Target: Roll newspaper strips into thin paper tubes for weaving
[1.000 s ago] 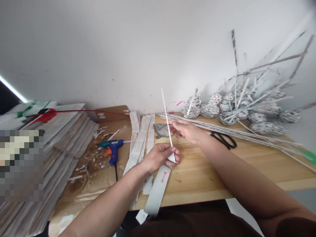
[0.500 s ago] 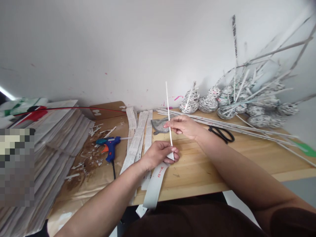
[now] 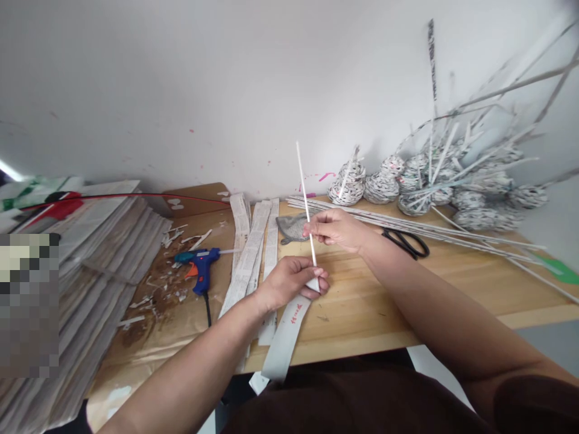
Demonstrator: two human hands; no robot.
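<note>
A thin white paper stick stands nearly upright, its top leaning left. My right hand pinches it around its middle. Lower down, my left hand is closed on the wider end, where the paper folds between thumb and fingers. From under this hand a pale paper strip with red writing runs down over the table's front edge. Flat newspaper strips lie left of my left hand. Behind my right hand is a grey mesh cloth, partly hidden.
A blue glue gun lies on brown paper at left, beside stacked newspapers. Black scissors and long paper rods lie at right. Woven paper shapes line the wall. The wooden table ends near my body.
The top of the stick has tipped slightly left. Both hands keep their grip in nearly the same place.
</note>
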